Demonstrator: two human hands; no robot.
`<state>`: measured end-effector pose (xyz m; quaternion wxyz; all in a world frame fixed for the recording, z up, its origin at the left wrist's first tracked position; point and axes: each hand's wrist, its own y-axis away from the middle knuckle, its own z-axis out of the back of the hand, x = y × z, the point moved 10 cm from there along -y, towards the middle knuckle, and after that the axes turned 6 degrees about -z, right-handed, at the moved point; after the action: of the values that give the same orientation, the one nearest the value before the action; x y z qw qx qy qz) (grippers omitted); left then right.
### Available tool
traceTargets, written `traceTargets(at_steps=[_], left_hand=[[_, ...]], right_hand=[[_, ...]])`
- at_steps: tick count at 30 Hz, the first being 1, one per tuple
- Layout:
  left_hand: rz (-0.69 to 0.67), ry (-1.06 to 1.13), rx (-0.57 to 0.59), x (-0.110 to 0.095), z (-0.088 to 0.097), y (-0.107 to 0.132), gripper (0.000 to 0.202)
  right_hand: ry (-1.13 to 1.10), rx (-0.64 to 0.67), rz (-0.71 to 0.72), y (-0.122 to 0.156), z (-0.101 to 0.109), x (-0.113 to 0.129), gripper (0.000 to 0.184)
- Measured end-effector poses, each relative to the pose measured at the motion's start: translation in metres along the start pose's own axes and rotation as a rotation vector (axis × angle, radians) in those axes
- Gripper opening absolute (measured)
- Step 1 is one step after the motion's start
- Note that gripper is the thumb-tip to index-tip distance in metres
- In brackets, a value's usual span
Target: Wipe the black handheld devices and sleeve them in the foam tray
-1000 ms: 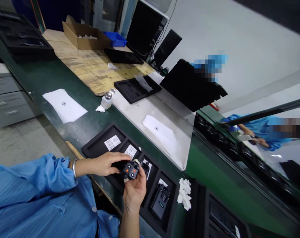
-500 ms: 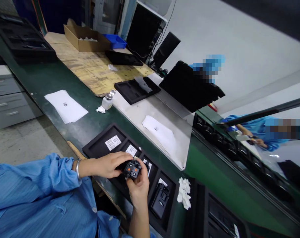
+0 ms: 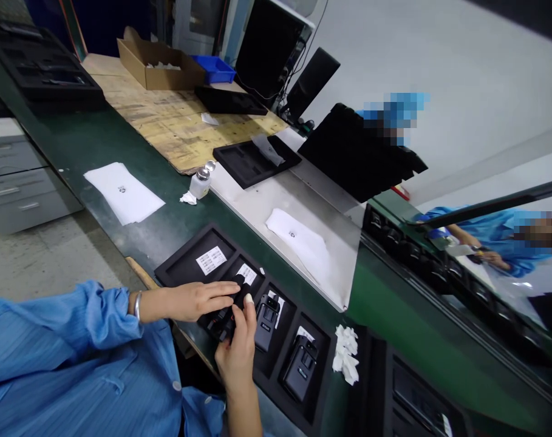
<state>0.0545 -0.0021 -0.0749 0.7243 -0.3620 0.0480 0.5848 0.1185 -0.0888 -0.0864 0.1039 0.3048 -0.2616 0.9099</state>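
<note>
Both hands meet over one compartment of a black foam tray (image 3: 180,269). Between them is a small black device (image 3: 230,311), largely covered by the fingers. My left hand (image 3: 196,300), a bracelet on its wrist, has its fingers together and pressed along the device's upper side. From the near side, my right hand (image 3: 238,343) grips it with thumb and fingers. Neighbouring compartments hold a black handheld device (image 3: 265,321) and another black device (image 3: 300,367). A white label sheet (image 3: 212,260) lies in the end compartment, and a smaller label (image 3: 247,274) shows beyond my fingertips.
White paper sheets (image 3: 123,191) and a dispenser bottle (image 3: 200,182) are on the green bench. Crumpled tissues (image 3: 346,355) sit between this tray and another dark tray (image 3: 385,388). Farther off are a cardboard box (image 3: 166,70) and a person's blue sleeve (image 3: 521,261).
The black device has turned and moved down into the tray compartment, both hands with it. The device in the adjoining compartment is now uncovered. The view has shifted slightly.
</note>
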Motion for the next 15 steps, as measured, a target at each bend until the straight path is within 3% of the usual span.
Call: traceTargets(at_steps=[5,8,15], left_hand=[[0.177,0.100,-0.018,0.004,-0.001,0.007,0.087],[0.214,0.137,-0.067,0.007,0.001,0.007,0.087],[0.335,0.111,-0.141,0.022,-0.002,0.011,0.079]], right_hand=[[-0.098,-0.028,-0.194,0.010,0.003,-0.019,0.075],[-0.143,-0.030,-0.274,0.015,0.000,-0.030,0.075],[-0.034,-0.030,-0.308,0.017,-0.002,-0.035,0.070]])
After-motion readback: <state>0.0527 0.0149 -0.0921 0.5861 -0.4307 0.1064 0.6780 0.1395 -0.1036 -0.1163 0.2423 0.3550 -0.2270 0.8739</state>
